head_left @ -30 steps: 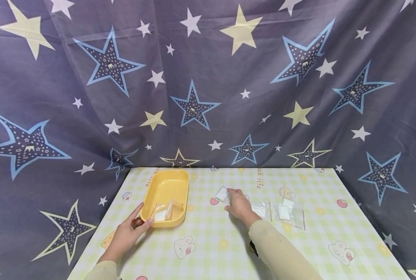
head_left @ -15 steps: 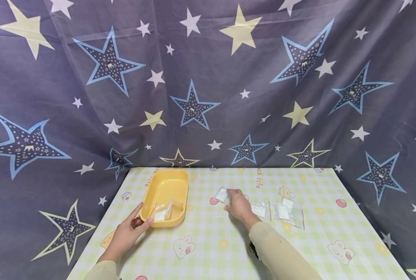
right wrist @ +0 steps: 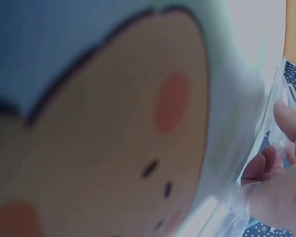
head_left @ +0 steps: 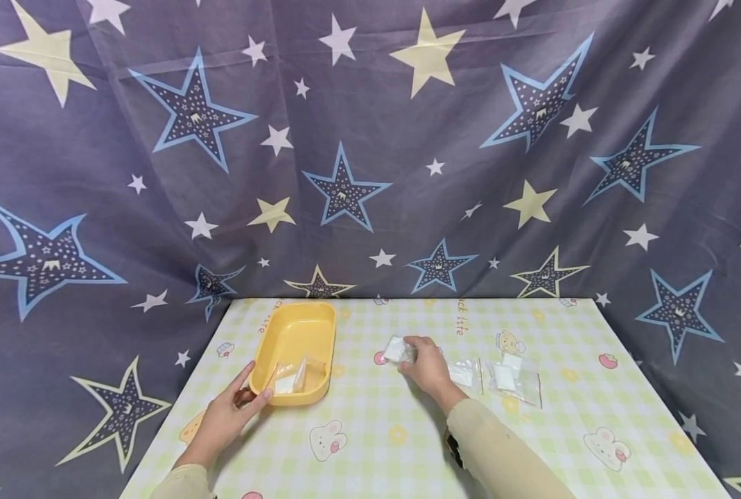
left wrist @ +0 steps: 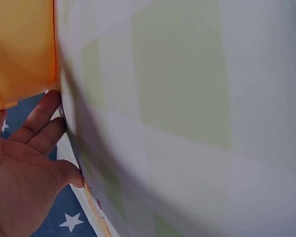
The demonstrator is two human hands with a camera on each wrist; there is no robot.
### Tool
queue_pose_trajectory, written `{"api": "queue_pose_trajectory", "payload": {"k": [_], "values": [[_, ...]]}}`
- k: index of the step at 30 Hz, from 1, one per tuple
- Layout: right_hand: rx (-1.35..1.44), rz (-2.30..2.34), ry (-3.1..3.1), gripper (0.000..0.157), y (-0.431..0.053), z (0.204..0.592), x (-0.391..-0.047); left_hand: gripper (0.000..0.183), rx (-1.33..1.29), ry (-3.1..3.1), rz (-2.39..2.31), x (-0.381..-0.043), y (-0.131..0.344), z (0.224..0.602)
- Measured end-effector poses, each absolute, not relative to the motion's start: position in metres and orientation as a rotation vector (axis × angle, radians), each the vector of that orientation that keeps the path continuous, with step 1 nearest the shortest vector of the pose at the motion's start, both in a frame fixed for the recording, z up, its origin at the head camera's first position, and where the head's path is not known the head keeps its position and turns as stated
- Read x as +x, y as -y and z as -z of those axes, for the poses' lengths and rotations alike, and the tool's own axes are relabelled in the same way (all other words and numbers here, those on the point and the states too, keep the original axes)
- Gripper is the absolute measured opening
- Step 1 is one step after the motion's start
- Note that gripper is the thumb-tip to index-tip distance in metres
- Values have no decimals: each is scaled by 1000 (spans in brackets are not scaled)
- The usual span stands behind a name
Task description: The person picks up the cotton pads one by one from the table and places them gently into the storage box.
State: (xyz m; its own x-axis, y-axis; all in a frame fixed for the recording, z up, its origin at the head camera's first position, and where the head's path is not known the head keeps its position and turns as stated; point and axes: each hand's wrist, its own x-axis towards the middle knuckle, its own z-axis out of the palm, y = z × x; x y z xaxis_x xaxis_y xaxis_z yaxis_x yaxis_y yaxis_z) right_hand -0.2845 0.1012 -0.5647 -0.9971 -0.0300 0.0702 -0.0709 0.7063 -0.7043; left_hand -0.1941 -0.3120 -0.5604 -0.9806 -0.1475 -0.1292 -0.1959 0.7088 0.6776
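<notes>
My left hand [head_left: 229, 409] holds the near left corner of a yellow tray [head_left: 298, 334], thumb on the near side and fingers along the left side. In the left wrist view its fingertips reach the orange-looking tray [left wrist: 22, 54]. Inside the tray's near end lie small clear bags with white contents [head_left: 288, 381]. Right of the tray, my right hand [head_left: 428, 369] pinches a small clear plastic bag [head_left: 396, 348] holding something white and flat. The right wrist view shows clear film [right wrist: 281, 131] by the thumb and curled fingers; most of the bag is hidden there.
Beside the right forearm lies another clear bag [head_left: 462, 374] with a white piece. Farther right is a zip bag [head_left: 518, 381] with white squares. A checked cloth [head_left: 370, 430] covers the table, which meets a star-patterned curtain [head_left: 370, 229] at the back.
The bag in my right hand has tilted and bunched up slightly toward the fingers. The right hand has barely shifted; the left hand and tray stay put.
</notes>
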Motion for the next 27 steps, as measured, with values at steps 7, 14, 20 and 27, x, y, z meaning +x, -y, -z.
{"api": "queue_pose_trajectory", "payload": {"k": [7, 14, 20, 27], "values": [[81, -1251, 2783, 57, -99, 560, -284, 91, -277, -2845, -1140, -194, 312, 560], [132, -1321, 2727, 57, -93, 553, -284, 89, -275, -2857, -1130, -194, 313, 561], [165, -1413, 2710, 56, -84, 547, -284, 89, -284, -2846, -1135, -194, 313, 561], [240, -1479, 2693, 58, -69, 541, -280, 91, -279, -2845, -1140, -195, 312, 561]]}}
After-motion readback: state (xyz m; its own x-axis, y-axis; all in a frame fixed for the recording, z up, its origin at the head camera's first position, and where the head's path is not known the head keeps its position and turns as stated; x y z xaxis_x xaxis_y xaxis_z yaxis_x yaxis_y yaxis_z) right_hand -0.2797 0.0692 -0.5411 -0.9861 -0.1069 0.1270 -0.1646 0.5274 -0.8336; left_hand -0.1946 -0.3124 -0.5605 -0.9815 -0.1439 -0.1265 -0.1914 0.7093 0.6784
